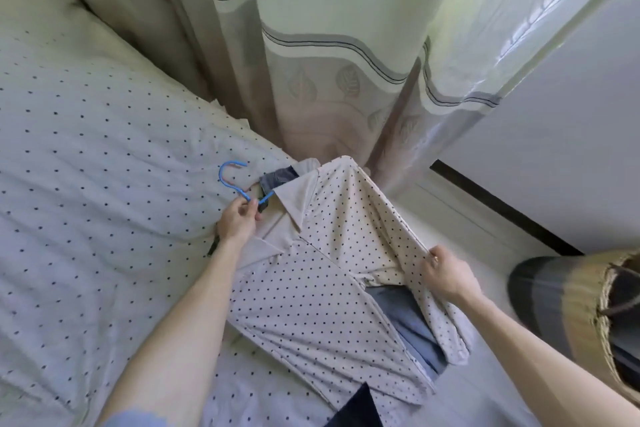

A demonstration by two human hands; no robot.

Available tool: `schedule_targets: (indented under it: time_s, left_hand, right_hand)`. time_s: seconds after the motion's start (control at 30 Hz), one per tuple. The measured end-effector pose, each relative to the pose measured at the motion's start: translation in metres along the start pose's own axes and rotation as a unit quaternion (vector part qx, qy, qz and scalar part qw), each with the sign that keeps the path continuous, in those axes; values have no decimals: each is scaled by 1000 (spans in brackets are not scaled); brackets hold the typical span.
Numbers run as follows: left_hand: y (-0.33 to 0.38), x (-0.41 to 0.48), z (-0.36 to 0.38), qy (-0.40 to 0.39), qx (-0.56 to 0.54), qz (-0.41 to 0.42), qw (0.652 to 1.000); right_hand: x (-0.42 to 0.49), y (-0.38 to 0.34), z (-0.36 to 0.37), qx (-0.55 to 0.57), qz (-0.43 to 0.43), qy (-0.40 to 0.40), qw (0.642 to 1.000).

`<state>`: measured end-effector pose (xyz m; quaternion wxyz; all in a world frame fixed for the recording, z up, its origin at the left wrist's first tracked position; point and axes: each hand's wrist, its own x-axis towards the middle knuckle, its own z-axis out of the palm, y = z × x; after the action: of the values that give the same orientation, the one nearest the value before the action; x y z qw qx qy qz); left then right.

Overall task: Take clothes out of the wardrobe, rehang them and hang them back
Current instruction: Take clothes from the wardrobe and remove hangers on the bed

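Note:
A cream shirt with dark dots [332, 253] lies across the edge of the bed, collar toward the curtain. A blue hanger [232, 180] runs into its collar, with the hook sticking out to the left. My left hand [239, 218] grips the hanger's neck just below the hook. My right hand [446, 274] pinches the shirt's right sleeve near the shoulder seam and lifts it. A blue garment [412, 326] shows under the shirt, and a dark denim piece [277, 178] peeks out by the collar.
The bed [86, 166] has a dotted sheet much like the shirt. A patterned curtain [311, 45] hangs behind. A white wardrobe door [561, 149] stands at right, and a woven basket [609, 315] sits at the right edge on the pale floor.

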<state>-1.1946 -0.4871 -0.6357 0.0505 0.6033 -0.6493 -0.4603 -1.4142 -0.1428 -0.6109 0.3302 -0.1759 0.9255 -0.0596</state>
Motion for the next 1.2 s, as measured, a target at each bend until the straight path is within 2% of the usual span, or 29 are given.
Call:
schedule_targets:
  time_s: [0.13, 0.23, 0.33, 0.43, 0.6, 0.77, 0.93, 1.03, 1.2]
  left_hand:
    - [-9, 45, 4, 12, 21, -13, 1000]
    - [-18, 73, 6, 24, 31, 0, 999]
    - [-36, 91, 9, 39, 5, -14, 999]
    - [-57, 102, 12, 31, 24, -38, 998]
    - [-67, 122, 14, 97, 21, -33, 995]
    - [-74, 122, 34, 103, 47, -42, 993]
    - [-68, 119, 65, 148, 40, -98, 983]
    - [-67, 112, 70, 174, 35, -89, 980]
    - [-62, 95, 46, 124, 79, -63, 987]
  right_hand:
    - [4, -5, 26, -76, 2, -54, 996]
    - [4, -5, 44, -93, 9, -70, 993]
    - [11, -7, 51, -107, 4, -41, 993]
    - [17, -7, 55, -113, 1, -9, 994]
    - [21, -18, 67, -107, -41, 17, 993]
    - [5, -10, 87, -201, -79, 66, 974]
    - [11, 10, 105, -134, -106, 73, 983]
    - [15, 15, 106, -121, -122, 76, 982]
    - [-2, 6, 97, -123, -148, 47, 980]
